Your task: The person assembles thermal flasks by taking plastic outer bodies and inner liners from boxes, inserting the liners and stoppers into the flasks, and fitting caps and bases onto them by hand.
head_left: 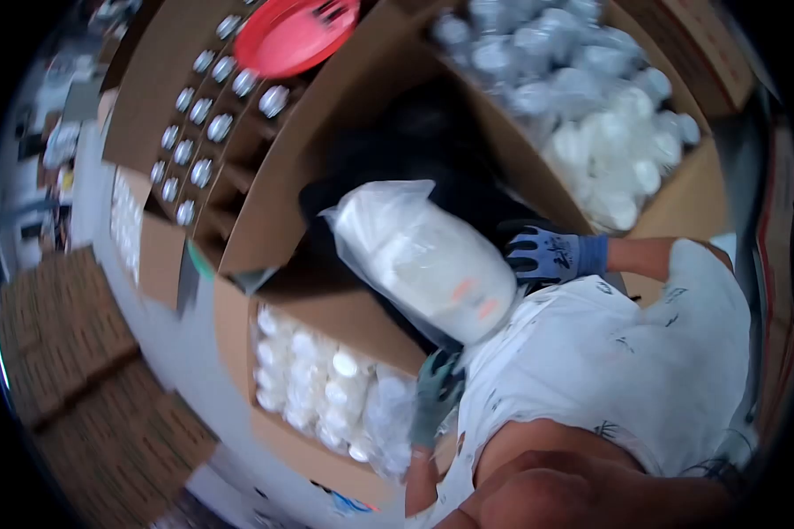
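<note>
1 white bundle [428, 264], clear-wrapped, slants over an open box [278, 176], seemingly orange-marked.

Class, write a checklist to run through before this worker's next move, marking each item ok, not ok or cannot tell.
1. Right hand gloved: ok.
2. Left hand gloved: ok.
3. Both hands gripping the wrapped bundle firmly: cannot tell, fingers partly hidden.
4. Large carton open: ok.
5. Its bottom visible: not ok, dark and partly covered.
6. Red tray away from the silver-topped containers: not ok.
</note>
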The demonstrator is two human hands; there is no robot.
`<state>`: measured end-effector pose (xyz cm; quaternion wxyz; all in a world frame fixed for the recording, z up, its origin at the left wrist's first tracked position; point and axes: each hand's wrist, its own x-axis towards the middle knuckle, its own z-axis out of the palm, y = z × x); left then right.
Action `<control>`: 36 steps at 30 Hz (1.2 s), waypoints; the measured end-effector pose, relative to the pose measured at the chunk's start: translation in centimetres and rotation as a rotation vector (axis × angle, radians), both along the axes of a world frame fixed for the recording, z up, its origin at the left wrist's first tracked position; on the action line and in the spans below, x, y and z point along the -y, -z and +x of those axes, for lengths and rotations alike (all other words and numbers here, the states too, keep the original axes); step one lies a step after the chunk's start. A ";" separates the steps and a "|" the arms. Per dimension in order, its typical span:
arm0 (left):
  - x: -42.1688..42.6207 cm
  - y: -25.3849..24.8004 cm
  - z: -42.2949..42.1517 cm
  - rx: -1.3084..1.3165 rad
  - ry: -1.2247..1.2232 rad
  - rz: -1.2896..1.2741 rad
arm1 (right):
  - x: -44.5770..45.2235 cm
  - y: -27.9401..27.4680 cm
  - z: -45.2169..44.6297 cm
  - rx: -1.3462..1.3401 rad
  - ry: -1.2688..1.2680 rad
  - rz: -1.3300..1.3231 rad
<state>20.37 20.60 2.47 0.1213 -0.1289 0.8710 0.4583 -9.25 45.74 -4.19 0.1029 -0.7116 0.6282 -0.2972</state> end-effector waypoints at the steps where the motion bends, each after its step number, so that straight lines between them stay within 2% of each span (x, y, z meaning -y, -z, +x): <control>1: 1.8 -4.5 -2.7 0.226 -0.094 0.213 | -1.0 -0.5 0.3 -0.014 0.035 -0.027; 2: 5.2 -2.5 -1.7 0.008 -0.066 0.147 | -1.7 -1.3 0.1 -0.001 0.041 0.032; 4: 5.0 -7.8 -9.4 0.027 -0.684 0.463 | -2.9 -0.3 0.5 0.017 0.136 -0.050; 5: 4.0 -9.7 -12.5 -0.070 -0.555 0.395 | -3.4 -0.4 0.3 0.013 0.147 -0.078; 6: 4.3 -9.3 -13.8 0.047 -0.529 0.327 | -3.8 -0.7 0.1 0.006 0.161 -0.069; 7: 2.9 -9.4 -15.9 0.106 -0.384 0.130 | -4.7 -0.9 -0.2 0.002 0.173 -0.065; 8: 2.7 -9.8 -17.0 0.190 -0.335 0.042 | -6.2 -1.4 -1.0 0.180 0.197 -0.046; 9: 3.4 -10.1 -17.5 0.278 -0.288 -0.057 | -8.7 -1.0 -2.7 0.238 0.326 -0.027; 10: 5.5 -9.5 -17.1 0.417 -0.338 0.052 | -11.9 -0.3 -4.5 0.308 0.452 -0.011; 11: 5.9 -10.4 -17.5 0.535 -0.376 0.209 | -15.4 0.1 -6.4 0.609 0.781 -0.032; 12: 7.3 -9.2 -16.8 0.626 -0.377 0.219 | -19.3 3.2 -9.6 0.619 1.122 -0.136; 14: 9.4 -7.7 -15.9 0.746 -0.380 0.221 | -29.7 5.1 -15.8 0.711 1.474 -0.358; 15: 9.1 -7.8 -16.3 0.744 -0.381 0.210 | -32.0 4.8 -18.1 0.781 1.779 -0.416; 18: 7.9 -7.9 -17.4 0.717 -0.408 0.188 | -39.2 8.5 -23.5 1.224 1.861 -0.720; 20: 7.1 -8.2 -17.9 0.700 -0.415 0.180 | -40.5 12.5 -25.1 1.323 1.965 -0.633; 25: 5.1 -8.4 -20.4 0.637 -0.396 0.175 | -39.1 23.3 -27.2 1.427 2.131 -0.184; 30: 3.6 -7.7 -23.3 0.625 -0.356 0.179 | -40.0 30.1 -29.1 1.473 2.042 0.023; 33: 3.4 -7.8 -24.1 0.638 -0.338 0.196 | -41.3 35.1 -31.1 1.519 1.922 -0.037; 34: 3.4 -7.9 -24.3 0.637 -0.333 0.202 | -37.5 25.0 -27.1 1.518 1.963 -0.247; 36: 3.3 -7.8 -24.8 0.637 -0.322 0.219 | -36.7 19.1 -26.1 1.442 1.945 -0.265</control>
